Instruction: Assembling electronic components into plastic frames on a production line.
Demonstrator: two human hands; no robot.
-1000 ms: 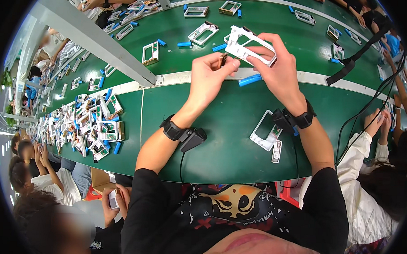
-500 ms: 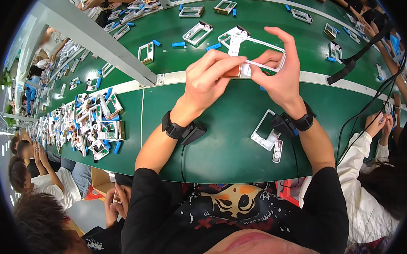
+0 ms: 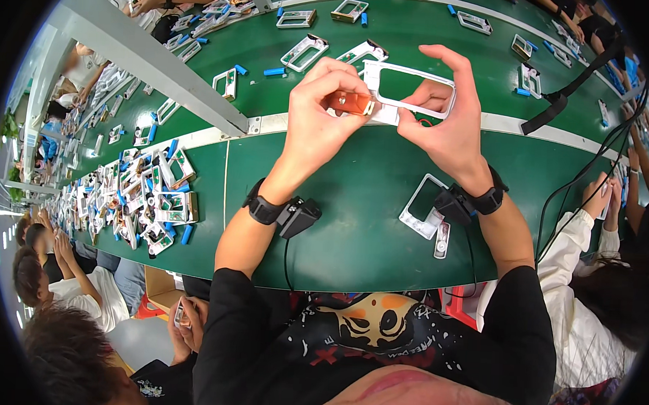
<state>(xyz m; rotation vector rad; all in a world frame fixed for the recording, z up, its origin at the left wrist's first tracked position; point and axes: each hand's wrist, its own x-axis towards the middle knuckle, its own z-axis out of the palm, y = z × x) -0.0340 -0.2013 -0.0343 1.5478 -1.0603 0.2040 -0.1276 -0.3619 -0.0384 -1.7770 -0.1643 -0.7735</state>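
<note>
Above the table's far edge, my left hand (image 3: 315,119) is closed around a copper-coloured block (image 3: 349,102), its fingers curled over the top and the thumb below. The block's right end meets a white rectangular plastic frame (image 3: 371,78); whether the two are joined, I cannot tell. My right hand (image 3: 455,121) grips that frame at its right end, thumb at the lower edge and index finger raised past the corner. A bit of red wire shows by the right thumb. Below my right wrist lie another white frame (image 3: 413,219) and a small white oblong piece (image 3: 441,241).
A heap of white frames, circuit boards and blue cylinders (image 3: 140,198) covers the table at left. Beyond the metal rail (image 3: 270,122), a green belt (image 3: 259,51) carries similar parts. A grey post (image 3: 150,57) slants at upper left; black cables (image 3: 594,160) hang at right. Co-workers sit on both sides.
My left hand has shifted a little left and turned, so the copper-coloured block shows more. The frame has tilted to show more of its face. Parts on the belt have moved left.
</note>
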